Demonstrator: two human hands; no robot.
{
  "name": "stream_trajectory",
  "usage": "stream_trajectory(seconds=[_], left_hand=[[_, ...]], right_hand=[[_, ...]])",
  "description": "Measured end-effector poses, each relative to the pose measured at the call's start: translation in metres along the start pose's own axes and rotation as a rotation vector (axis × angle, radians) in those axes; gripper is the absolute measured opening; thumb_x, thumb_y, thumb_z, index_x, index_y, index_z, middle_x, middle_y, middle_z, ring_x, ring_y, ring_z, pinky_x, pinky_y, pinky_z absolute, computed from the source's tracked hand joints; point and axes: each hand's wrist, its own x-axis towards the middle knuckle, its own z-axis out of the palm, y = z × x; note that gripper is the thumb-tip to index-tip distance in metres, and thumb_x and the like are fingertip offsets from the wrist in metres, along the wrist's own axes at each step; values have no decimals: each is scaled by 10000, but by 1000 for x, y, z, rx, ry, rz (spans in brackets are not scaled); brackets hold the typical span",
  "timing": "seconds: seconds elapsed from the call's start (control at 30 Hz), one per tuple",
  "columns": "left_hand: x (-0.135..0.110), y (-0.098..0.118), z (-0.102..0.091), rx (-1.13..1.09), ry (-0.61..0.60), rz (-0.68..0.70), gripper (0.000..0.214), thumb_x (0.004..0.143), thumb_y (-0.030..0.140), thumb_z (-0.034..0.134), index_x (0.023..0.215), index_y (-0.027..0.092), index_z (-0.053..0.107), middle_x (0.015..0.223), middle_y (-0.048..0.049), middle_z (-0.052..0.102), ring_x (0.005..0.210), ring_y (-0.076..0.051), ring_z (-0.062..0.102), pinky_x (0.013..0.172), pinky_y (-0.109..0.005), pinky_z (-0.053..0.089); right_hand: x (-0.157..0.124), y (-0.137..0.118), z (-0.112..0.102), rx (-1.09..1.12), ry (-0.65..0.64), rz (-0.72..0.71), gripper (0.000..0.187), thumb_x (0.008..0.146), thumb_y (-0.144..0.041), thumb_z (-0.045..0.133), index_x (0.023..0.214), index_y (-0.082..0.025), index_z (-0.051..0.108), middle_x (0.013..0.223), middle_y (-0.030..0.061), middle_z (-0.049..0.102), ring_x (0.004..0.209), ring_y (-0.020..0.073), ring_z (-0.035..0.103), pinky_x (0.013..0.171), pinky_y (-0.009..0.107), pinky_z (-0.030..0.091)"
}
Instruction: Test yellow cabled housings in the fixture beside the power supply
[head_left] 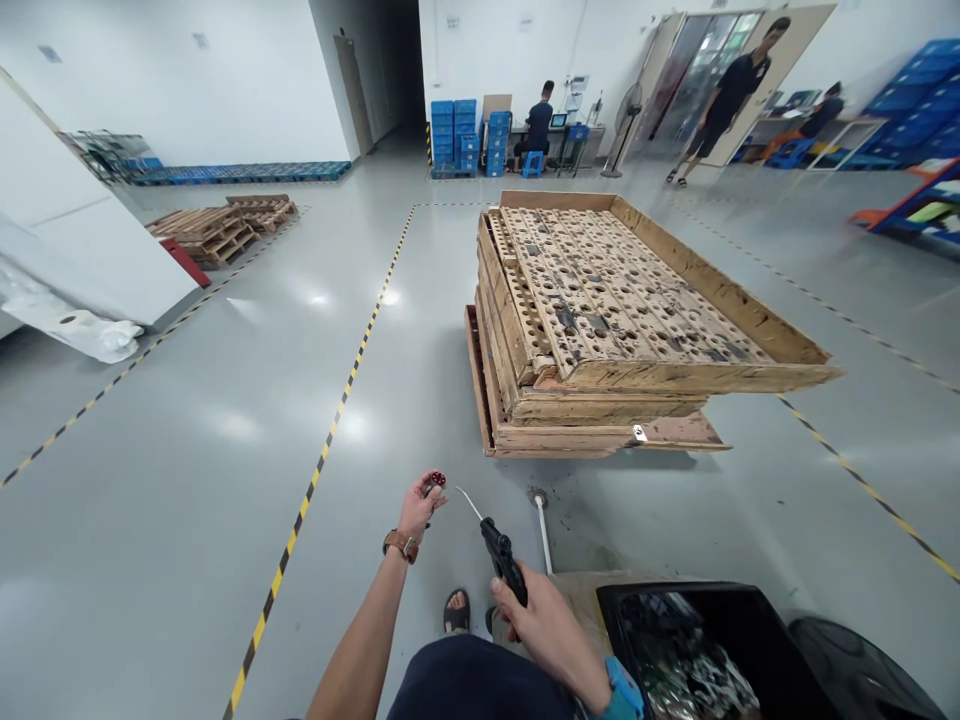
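A wide grey epoxy floor (187,480) of an industrial hall is crossed by yellow-and-black tape (307,510). Blue plastic crates (450,130) are stacked at the far end, beside a desk at which a seated co-worker (537,125) is seen, while a standing co-worker (727,100) is seen far right. Wooden pallets (217,225) are piled far left. A stack of perforated wooden boards (600,290) is set ahead on the floor, its upper boards overhanging those beneath. Near right, a black-rimmed bin (679,588) is filled with what appear to be scrap circuit boards.

The right hand (551,635) is closed around the grip of a black spray gun (501,560), and its thin white nozzle (466,503) is angled toward the left hand (420,505). That hand is raised, with a small red-and-black part (436,480) pinched at its fingertips, close to the nozzle's tip but apart from it. A white tube (541,530) rises from the floor just beside the gun.

The small part could be lost if the pinch were slackened or if it were struck by a blast from the nozzle. With the nozzle aimed this way, the left hand could also be sprayed if the trigger were pressed.
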Motion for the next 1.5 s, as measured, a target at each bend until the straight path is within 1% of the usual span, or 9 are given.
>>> stream_trajectory(seconds=[0.13, 0.3, 0.5, 0.6, 0.73, 0.87, 0.97, 1.2, 1.5], left_hand=[[5, -1, 0, -128, 6, -76, 204, 812, 285, 807, 932, 176, 684, 960, -85, 746, 1002, -242, 728, 959, -414, 579], [14, -4, 1, -269, 12, -176, 181, 924, 330, 670, 865, 158, 680, 986, -120, 743, 1067, -260, 718, 1086, -475, 502], [17, -10, 3, -357, 33, -201, 149, 923, 292, 662, 861, 159, 686, 1018, -136, 743, 1136, -282, 688, 1132, -536, 446], [15, -13, 2, -369, 48, -182, 114, 915, 277, 682, 883, 168, 686, 1036, -117, 745, 1161, -272, 678, 1139, -522, 439], [13, -16, -1, -363, 51, -140, 81, 888, 244, 732, 925, 193, 683, 1072, -82, 744, 1180, -243, 670, 1143, -484, 435], [11, -17, -3, -343, 29, -99, 143, 850, 194, 774, 943, 223, 670, 1093, -42, 746, 1163, -210, 675, 1144, -455, 435], [7, -13, -3, -320, -22, -87, 169, 852, 213, 774, 991, 227, 678, 1148, -55, 740, 1213, -223, 655, 1147, -455, 433], [-11, -3, 2, -243, -198, -119, 362, 821, 385, 798, 1106, 183, 705, 1227, -143, 720, 1281, -355, 609, 1121, -577, 440], [-10, 6, 4, -138, -206, -62, 520, 658, 174, 928, 1124, 207, 700, 1199, -104, 723, 1261, -318, 624, 1109, -504, 451]], right_hand=[[-2, 2, -1, -9, -5, 18, 506, 869, -714, 428, 859, -213, 505, 717, 18, 586, 598, 176, 592, 590, 281, 463], [-6, 5, 5, -138, -11, 19, 367, 930, -563, 446, 868, -212, 531, 718, 24, 629, 606, 177, 601, 631, 281, 448], [-4, 9, 14, -192, 12, 30, 271, 947, -445, 425, 835, -214, 513, 740, 44, 655, 640, 182, 629, 642, 270, 432], [-5, 10, 13, -172, -14, 34, 304, 953, -478, 416, 837, -214, 513, 702, 32, 645, 584, 172, 610, 615, 267, 427], [-7, 10, 9, -181, 23, 15, 312, 952, -483, 415, 844, -212, 525, 745, 45, 667, 669, 188, 645, 663, 270, 448], [-8, 9, 7, -212, 39, 20, 300, 948, -462, 412, 824, -213, 522, 690, 31, 639, 635, 189, 626, 681, 290, 452], [-8, 8, 5, -107, -12, 27, 338, 930, -530, 431, 829, -215, 495, 684, 16, 614, 589, 177, 611, 627, 285, 457], [-14, -3, 0, 145, -60, -31, 577, 842, -775, 465, 840, -199, 494, 707, -1, 562, 593, 165, 595, 600, 288, 473], [-20, 0, -7, 144, -40, 37, 638, 812, -812, 475, 902, -186, 556, 700, -5, 568, 570, 165, 595, 569, 280, 454]])
